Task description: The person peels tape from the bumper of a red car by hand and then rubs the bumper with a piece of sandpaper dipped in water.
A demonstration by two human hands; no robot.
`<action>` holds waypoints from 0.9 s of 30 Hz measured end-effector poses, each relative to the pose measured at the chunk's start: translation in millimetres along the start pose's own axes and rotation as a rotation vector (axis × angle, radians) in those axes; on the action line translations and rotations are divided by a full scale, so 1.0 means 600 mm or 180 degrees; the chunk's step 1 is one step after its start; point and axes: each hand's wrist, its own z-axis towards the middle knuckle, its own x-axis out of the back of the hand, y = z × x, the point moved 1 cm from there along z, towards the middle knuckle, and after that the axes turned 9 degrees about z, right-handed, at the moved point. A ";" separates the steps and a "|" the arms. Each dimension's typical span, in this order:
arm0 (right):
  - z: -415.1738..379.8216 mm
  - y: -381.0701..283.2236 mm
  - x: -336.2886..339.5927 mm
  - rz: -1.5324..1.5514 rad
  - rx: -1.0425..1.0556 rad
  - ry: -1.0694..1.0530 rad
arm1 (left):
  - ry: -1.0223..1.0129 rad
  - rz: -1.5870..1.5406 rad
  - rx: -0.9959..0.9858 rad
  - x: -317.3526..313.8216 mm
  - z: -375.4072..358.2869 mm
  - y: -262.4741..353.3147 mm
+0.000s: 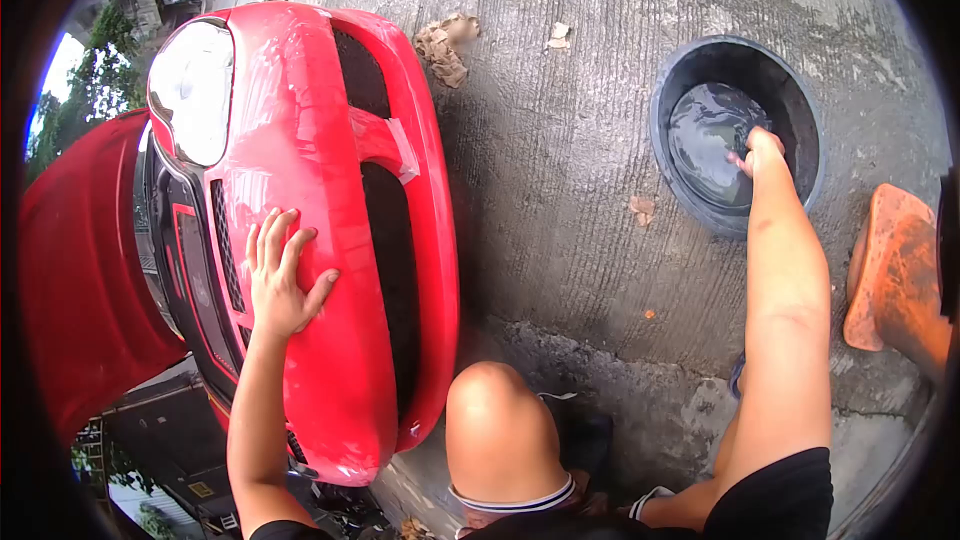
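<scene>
My left hand [282, 275] lies flat with spread fingers on the glossy red front bumper [300, 180] of a car, just in front of its grille. At the right, my right hand [764, 152] reaches down into a round dark plastic tub [795, 100] that stands on the ground. Water [712, 130] covers the tub's bottom, and my fingertips are at its surface. Those fingers look curled together; anything in them is hidden.
The car's red hood [85, 260] is raised at the left, near a clear headlight [192, 90]. An orange plastic cone [895, 270] lies tipped at the far right. Crumpled brown paper [445, 52] and small scraps lie on the ridged concrete [560, 140]. My bare knee [500, 425] is beside the bumper.
</scene>
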 end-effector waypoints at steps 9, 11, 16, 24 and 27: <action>-0.315 -0.035 -0.047 0.0483 0.2097 -0.1875 | -0.0627 -0.3381 0.0930 -0.149 0.253 0.373; -0.457 0.032 -0.089 -0.0783 0.3429 -0.2547 | -0.0598 -0.4959 0.1466 -0.219 0.322 0.412; -0.650 0.137 -0.082 -0.2069 0.3399 -0.3813 | -0.0674 -0.7486 0.2485 -0.196 0.303 0.344; -0.438 0.100 -0.042 -0.1247 0.4145 -0.2404 | -0.0568 -0.3351 0.2483 -0.277 0.096 0.331; -0.375 0.109 -0.005 -0.1654 0.4603 -0.2221 | 0.0057 -0.2476 0.2868 -0.335 0.066 0.299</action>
